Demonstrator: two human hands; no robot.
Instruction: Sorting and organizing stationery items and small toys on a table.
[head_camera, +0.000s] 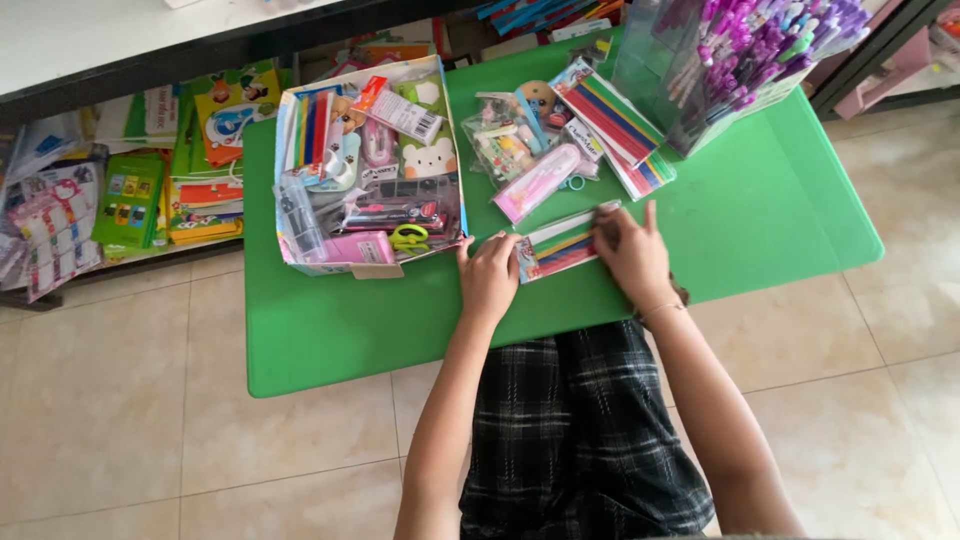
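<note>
Two hands bracketed one flat pack of coloured pencils (560, 245) near the front edge of the green table (330, 330). Its long axis ran slantwise, low end toward the front-left, high end toward the back-right. The left hand (490, 275) pressed its fingertips on the low end; the right hand (630, 250) lay spread over the high end, flat, not clenched. Both sat equally close. An open box of stationery (370, 165) stood just left, toward the back edge.

One head-worn camera looks steeply down, fairly near, over the green table (760, 200) and floor (120, 420)
</note>
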